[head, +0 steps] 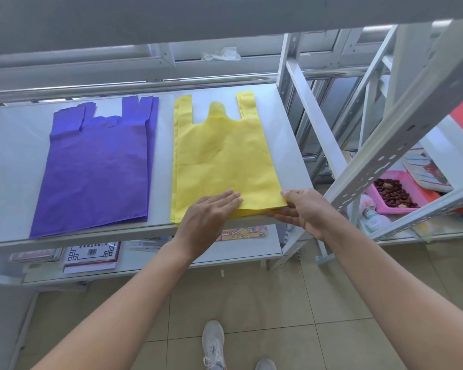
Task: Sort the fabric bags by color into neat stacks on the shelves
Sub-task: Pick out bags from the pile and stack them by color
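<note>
Two stacks of fabric bags lie flat on a white shelf (16, 166). The purple stack (99, 169) is on the left, the yellow stack (222, 156) on the right, handles pointing away from me. My left hand (209, 217) rests flat, fingers straight, on the near edge of the yellow stack. My right hand (302, 209) pinches the near right corner of the yellow stack, thumb on top and fingers underneath at the shelf's front edge.
A lower shelf (246, 252) holds printed packets and papers. To the right, a second rack's slanted perforated post (401, 145) stands close by, with a pink basket of nuts (396, 193) behind it. Tiled floor and my shoes are below.
</note>
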The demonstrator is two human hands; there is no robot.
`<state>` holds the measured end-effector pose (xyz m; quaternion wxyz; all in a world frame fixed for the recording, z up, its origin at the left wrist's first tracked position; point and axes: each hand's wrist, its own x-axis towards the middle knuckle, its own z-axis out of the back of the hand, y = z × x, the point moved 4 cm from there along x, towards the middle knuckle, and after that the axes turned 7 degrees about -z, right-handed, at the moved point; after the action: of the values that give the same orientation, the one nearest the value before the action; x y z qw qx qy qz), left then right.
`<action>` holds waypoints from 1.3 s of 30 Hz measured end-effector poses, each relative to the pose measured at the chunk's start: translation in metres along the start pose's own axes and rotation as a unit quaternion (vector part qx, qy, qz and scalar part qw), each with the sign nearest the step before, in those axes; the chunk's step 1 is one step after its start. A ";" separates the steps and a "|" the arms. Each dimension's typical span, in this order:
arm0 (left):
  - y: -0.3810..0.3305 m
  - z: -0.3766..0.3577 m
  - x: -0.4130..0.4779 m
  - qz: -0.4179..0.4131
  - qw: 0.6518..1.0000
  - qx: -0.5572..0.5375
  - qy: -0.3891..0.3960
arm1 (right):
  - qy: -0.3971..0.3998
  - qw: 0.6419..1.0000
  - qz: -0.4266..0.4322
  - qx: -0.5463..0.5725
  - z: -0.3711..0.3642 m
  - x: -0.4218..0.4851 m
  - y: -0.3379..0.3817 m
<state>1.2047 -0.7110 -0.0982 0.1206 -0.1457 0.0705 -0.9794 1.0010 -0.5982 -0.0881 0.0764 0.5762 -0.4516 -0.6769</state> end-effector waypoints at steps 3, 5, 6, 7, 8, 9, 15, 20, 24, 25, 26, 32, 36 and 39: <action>-0.004 -0.003 0.000 0.009 1.000 0.015 -0.008 | -0.002 1.000 -0.003 0.003 0.000 0.000 -0.001; -0.004 -0.006 -0.001 0.024 0.999 0.024 -0.012 | 0.002 1.000 -0.006 0.005 0.001 0.000 -0.001; -0.005 -0.007 -0.002 0.029 0.999 0.027 -0.015 | 0.005 1.000 -0.007 0.004 0.001 -0.001 -0.001; -0.005 -0.009 -0.002 0.031 0.999 0.029 -0.016 | 0.006 1.000 -0.006 0.000 0.001 -0.001 0.000; -0.007 -0.010 -0.002 0.032 0.999 0.032 -0.017 | 0.004 1.000 -0.005 -0.006 0.000 -0.002 0.000; -0.008 -0.010 -0.002 0.032 0.999 0.036 -0.016 | -0.001 1.000 -0.003 -0.013 0.000 -0.002 0.000; -0.015 -0.013 -0.003 0.031 0.996 0.078 0.002 | -0.036 0.999 0.016 -0.033 -0.002 0.002 -0.002; -0.019 -0.020 -0.004 0.028 0.993 0.107 0.030 | -0.049 0.999 0.010 -0.017 0.000 0.005 -0.004; -0.022 -0.022 -0.005 0.045 0.995 0.071 0.061 | -0.052 0.998 0.026 -0.038 0.000 0.005 -0.001; -0.020 -0.020 -0.006 0.060 0.995 0.053 0.059 | -0.054 0.997 0.032 -0.048 -0.001 0.005 -0.001; -0.016 -0.016 -0.008 0.085 0.994 0.046 0.048 | -0.055 0.996 0.037 -0.055 -0.001 0.005 0.000; 0.037 0.013 -0.045 0.398 0.914 0.012 -0.079 | -0.068 0.992 0.043 -0.093 0.002 0.001 0.001; 0.035 0.016 -0.045 0.420 0.902 -0.051 -0.089 | -0.174 0.931 0.112 -0.301 0.004 -0.001 0.011; 0.024 0.017 -0.040 0.435 0.897 -0.053 -0.064 | -0.170 0.890 0.138 -0.400 -0.013 -0.004 0.014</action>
<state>1.2525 -0.7251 -0.0970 0.5306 -0.1689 0.1707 -0.8129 1.0076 -0.6103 -0.0745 0.3152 0.3046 -0.2236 -0.8706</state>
